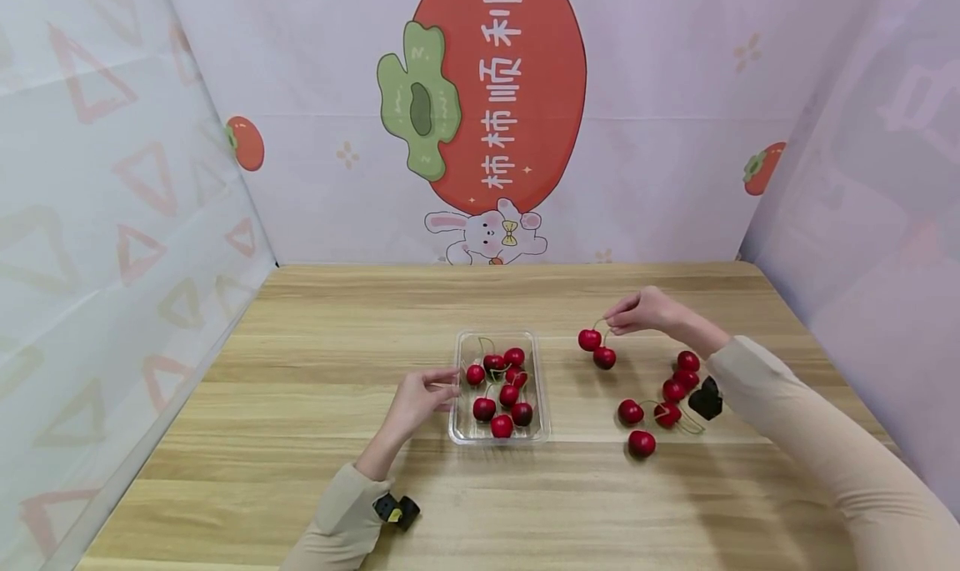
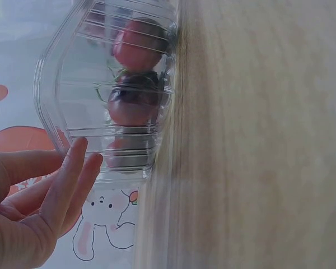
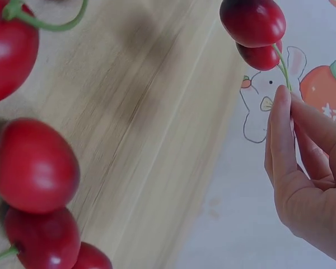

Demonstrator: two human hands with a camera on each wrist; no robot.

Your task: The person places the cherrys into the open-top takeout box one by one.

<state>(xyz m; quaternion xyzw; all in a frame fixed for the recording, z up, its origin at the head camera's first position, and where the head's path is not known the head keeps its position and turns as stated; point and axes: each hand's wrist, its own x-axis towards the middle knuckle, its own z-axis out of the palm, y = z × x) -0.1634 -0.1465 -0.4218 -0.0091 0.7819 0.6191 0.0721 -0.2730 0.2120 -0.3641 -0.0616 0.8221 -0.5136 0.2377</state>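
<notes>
My right hand [image 1: 648, 311] pinches the green stems of a pair of red cherries [image 1: 589, 340] between thumb and fingertips. The pair hangs above the table, right of a clear plastic box [image 1: 542, 428]. In the right wrist view the two held cherries [image 3: 253, 22] overlap, one dark on its side. My left hand [image 1: 416, 400] touches the box's left side with fairly straight fingers, seen at its rim in the left wrist view [image 2: 39, 213]. Inside the box lie several cherries [image 1: 483, 409], some with stems. The box stands upright on the wood.
Several loose cherries [image 1: 641, 444] lie on the wooden table [image 1: 337, 338] at the right, below my right forearm. A printed cloth [image 1: 322, 204] with a big persimmon and a rabbit hangs behind the table. Similar cloth walls stand on both sides.
</notes>
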